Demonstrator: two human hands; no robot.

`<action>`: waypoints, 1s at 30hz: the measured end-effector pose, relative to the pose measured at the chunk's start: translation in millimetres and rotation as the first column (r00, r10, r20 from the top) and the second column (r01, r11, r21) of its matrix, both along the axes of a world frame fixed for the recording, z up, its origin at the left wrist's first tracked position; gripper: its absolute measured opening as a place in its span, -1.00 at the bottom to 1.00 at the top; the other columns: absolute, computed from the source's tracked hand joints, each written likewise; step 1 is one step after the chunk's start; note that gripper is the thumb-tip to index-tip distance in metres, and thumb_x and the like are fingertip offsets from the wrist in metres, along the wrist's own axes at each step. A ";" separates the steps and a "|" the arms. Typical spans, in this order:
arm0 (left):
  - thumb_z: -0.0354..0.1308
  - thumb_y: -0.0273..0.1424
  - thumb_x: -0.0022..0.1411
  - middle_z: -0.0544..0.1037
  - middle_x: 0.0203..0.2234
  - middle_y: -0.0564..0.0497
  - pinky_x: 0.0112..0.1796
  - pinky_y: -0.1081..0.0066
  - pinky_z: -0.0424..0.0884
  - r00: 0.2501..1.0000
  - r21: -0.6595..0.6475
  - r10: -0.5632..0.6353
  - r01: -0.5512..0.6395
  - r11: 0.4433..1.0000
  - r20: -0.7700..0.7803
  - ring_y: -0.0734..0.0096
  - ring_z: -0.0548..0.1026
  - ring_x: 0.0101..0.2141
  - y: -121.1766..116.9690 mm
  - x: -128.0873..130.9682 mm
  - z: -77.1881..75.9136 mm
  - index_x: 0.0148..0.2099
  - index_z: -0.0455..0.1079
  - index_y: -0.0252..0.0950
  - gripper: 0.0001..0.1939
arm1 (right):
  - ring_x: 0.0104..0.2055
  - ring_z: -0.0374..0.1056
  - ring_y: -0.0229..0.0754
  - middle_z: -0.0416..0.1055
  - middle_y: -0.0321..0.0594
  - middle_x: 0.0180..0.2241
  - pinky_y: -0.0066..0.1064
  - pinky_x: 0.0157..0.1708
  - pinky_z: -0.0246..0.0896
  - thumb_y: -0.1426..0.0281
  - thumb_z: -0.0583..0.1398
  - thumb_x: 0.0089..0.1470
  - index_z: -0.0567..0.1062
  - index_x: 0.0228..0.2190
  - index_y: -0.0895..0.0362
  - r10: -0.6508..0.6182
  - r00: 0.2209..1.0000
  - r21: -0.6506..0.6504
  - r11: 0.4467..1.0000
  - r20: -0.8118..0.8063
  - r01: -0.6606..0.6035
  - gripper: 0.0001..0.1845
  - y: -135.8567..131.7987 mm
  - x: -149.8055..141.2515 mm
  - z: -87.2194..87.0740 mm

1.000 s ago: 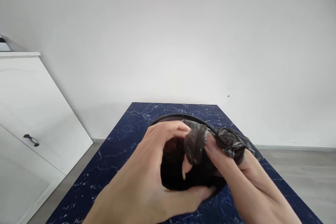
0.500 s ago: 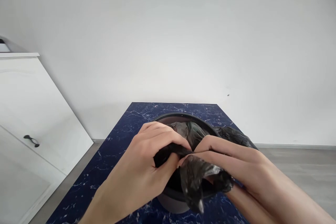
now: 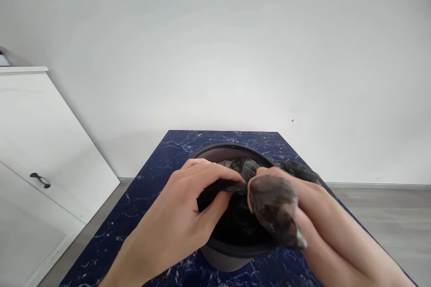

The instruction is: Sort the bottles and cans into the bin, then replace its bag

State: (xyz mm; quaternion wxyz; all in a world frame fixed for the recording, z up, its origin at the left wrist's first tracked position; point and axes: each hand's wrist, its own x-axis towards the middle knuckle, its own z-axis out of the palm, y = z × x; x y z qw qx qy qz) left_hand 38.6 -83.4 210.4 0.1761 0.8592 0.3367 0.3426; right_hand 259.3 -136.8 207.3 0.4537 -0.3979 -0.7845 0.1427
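Note:
A round dark bin stands on a blue marbled tabletop. Over its opening, my left hand pinches a gathered strip of a thin black plastic bag between thumb and fingers. My right hand grips the same bag just right of that pinch, its fingers partly covered by a loose, crumpled end that hangs toward me. More of the bag shows inside the bin behind my hands. Whether the strip is knotted cannot be made out.
Another piece of crumpled black plastic lies on the table right of the bin. A white cabinet with a dark handle stands at the left. Behind the table rises a pale wall; grey flooring shows at the right.
My right hand has turned and shifted slightly right, carrying the loose bag end with it. That end now drapes over its fingers. My left hand stays nearly in place, still pinching.

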 end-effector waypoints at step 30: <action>0.12 -0.37 0.58 0.40 0.32 0.13 0.37 0.13 0.34 0.994 0.167 -0.069 0.054 0.984 0.086 0.19 0.28 0.39 -5.8 -3.7 5.1 0.05 0.58 0.07 -0.76 | -0.46 0.30 -0.26 0.45 -0.32 -0.48 -0.48 -0.53 0.17 0.19 0.23 0.39 0.58 -0.41 0.06 -0.276 0.918 -0.164 0.958 -0.286 0.237 -0.66 17.2 -13.7 -10.6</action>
